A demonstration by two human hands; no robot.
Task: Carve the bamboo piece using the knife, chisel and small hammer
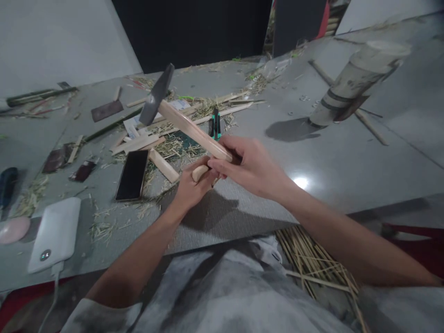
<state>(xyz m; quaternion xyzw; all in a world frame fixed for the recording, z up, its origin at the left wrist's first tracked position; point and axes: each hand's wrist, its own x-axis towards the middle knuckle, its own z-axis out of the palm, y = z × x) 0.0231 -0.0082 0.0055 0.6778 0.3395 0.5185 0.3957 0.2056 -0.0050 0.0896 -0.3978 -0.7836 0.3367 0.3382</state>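
Note:
A hammer [187,127] with a pale wooden handle and a dark metal head points up and to the left. My right hand [251,166] is closed round the lower end of its handle. Just left of it, my left hand [196,185] is closed on a small light wooden piece [200,173], whose rounded end shows between the fingers. The fingertips of both hands meet near the handle's end, and what lies between them is hidden. Below the hands is a grey textured part of the tabletop [222,217].
A black phone [132,175], green-handled cutters [215,124], wood strips and shavings lie beyond my hands. On the left are a white power bank [55,235] with a cable and a pink round object [14,230]. A pale cylinder [357,85] stands at the right.

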